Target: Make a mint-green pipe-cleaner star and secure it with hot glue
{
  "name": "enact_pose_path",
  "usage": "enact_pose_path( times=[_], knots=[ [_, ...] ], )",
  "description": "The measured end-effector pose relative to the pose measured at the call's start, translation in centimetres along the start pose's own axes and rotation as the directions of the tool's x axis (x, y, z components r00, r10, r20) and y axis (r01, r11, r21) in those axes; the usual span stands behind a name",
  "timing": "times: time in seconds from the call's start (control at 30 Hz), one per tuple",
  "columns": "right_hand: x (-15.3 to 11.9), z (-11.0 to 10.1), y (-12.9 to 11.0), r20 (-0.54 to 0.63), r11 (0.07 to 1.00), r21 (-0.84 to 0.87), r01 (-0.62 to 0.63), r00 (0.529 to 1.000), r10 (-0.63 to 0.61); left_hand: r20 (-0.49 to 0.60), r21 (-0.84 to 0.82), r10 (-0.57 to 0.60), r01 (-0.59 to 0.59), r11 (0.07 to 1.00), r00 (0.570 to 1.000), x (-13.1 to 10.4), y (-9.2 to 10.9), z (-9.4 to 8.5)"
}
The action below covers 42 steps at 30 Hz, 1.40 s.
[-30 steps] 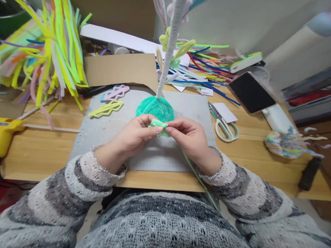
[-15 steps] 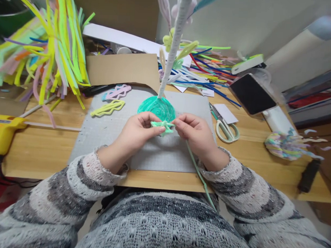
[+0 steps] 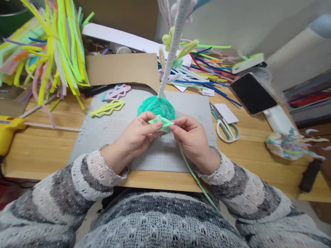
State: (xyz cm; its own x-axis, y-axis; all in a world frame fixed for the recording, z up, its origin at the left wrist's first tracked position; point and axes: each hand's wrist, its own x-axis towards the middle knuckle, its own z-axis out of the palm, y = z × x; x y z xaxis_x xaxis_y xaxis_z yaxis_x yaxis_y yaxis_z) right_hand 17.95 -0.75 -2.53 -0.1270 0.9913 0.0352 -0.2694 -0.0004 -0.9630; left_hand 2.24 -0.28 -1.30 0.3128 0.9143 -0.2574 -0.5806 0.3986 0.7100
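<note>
A light green pipe cleaner [image 3: 163, 121], bent into a small shape, is pinched between my left hand [image 3: 139, 130] and my right hand [image 3: 190, 137]. From under my right hand its long tail hangs over the table edge toward my lap. Just beyond my fingers lies a round green coiled base [image 3: 156, 106], and from it a white wrapped stem [image 3: 170, 53] rises at a tilt with pastel petal shapes around it. A grey cutting mat [image 3: 110, 136] lies beneath. On its left part rest a yellow zigzag piece [image 3: 107, 108] and a pink-lilac one [image 3: 118, 92].
Scissors [image 3: 227, 129] lie right of the mat, near a dark-screened phone [image 3: 253, 92]. A yellow glue gun [image 3: 6, 134] sits at the left edge. Bundled pipe cleaners [image 3: 54, 44] stand back left; loose ones [image 3: 205, 69] spread behind the stem. A cardboard piece [image 3: 121, 69] lies behind the mat.
My right hand has shifted slightly left and down, its fingers closer to my left hand. The bent green shape has turned, and the hanging tail has swung a little left.
</note>
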Motion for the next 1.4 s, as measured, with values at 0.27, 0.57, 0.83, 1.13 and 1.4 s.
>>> enact_pose_path(
  times=[0.27,0.57,0.83,1.13,1.4],
  knots=[
    [-0.4,-0.1,0.8,-0.025,1.000,0.015,-0.015,1.000,0.016,0.041,0.258,0.150,-0.156,0.954,0.988,-0.4,-0.8,0.0],
    [-1.2,0.1,0.0,-0.007,0.933,-0.330,0.144,0.988,-0.155,-0.031,0.411,0.252,-0.217,0.885,0.967,-0.4,-0.8,-0.1],
    [-1.7,-1.0,-1.7,0.378,0.374,-0.793,0.482,0.869,-0.318,-0.045,0.696,0.260,-0.157,0.701,0.965,-0.7,-0.1,-0.1],
    [0.9,-2.2,-3.0,0.375,0.901,-0.431,0.045,0.918,0.133,0.125,0.757,-0.030,-0.076,0.649,0.992,-0.5,1.3,-0.7],
    [0.4,-1.2,-2.3,0.242,0.985,-0.170,0.027,0.970,0.015,0.090,0.280,-0.052,0.025,0.960,0.995,-0.3,0.8,-0.5]
  ],
)
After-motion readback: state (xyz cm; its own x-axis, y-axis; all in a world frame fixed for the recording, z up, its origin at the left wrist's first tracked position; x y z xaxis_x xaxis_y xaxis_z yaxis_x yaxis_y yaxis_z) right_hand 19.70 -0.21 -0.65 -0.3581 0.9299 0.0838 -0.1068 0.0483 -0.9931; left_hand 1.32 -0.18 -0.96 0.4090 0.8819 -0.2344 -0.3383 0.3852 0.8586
